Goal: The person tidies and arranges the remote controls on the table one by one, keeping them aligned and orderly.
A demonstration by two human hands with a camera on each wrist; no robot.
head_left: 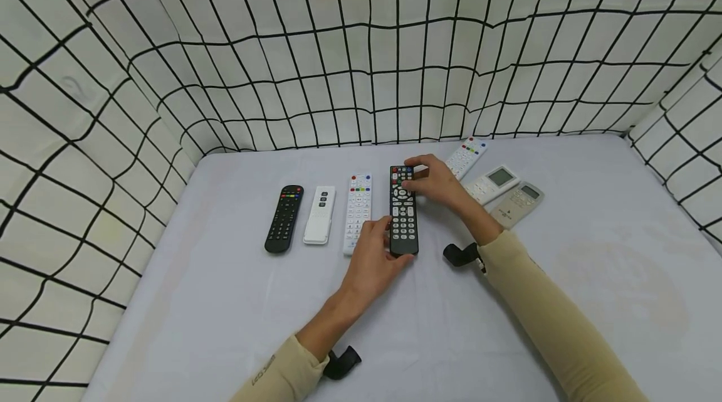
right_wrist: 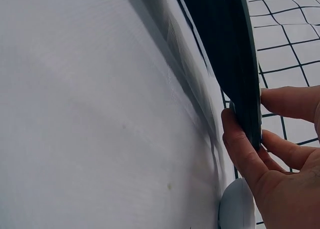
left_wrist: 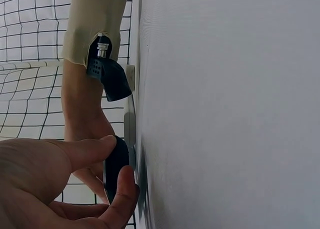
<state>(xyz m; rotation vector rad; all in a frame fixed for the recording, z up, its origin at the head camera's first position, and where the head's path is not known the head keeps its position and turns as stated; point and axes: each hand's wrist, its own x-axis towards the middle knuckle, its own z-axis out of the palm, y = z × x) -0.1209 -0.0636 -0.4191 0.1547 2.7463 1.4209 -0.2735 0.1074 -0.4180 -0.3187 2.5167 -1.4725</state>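
Observation:
A black remote control (head_left: 403, 220) with grey and coloured buttons stands lengthwise between both hands in the head view. My left hand (head_left: 369, 267) grips its near end, thumb at the bottom corner and fingers along the left side. At the far end, my right hand (head_left: 439, 184) pinches it from the right. In the right wrist view, the remote's dark underside (right_wrist: 227, 49) is lifted off the cloth at an angle, fingers below and thumb above. The left wrist view shows its rounded end (left_wrist: 116, 161) between thumb and fingers. Just left lies a white remote (head_left: 358, 207) with coloured buttons.
Further left lie a slim white remote (head_left: 319, 215) and another black remote (head_left: 284, 219). Behind my right forearm lie a white remote (head_left: 465, 157), a white remote with a screen (head_left: 492, 185) and a beige one (head_left: 516, 205). Black netting (head_left: 369, 69) borders the white-covered table (head_left: 225, 320).

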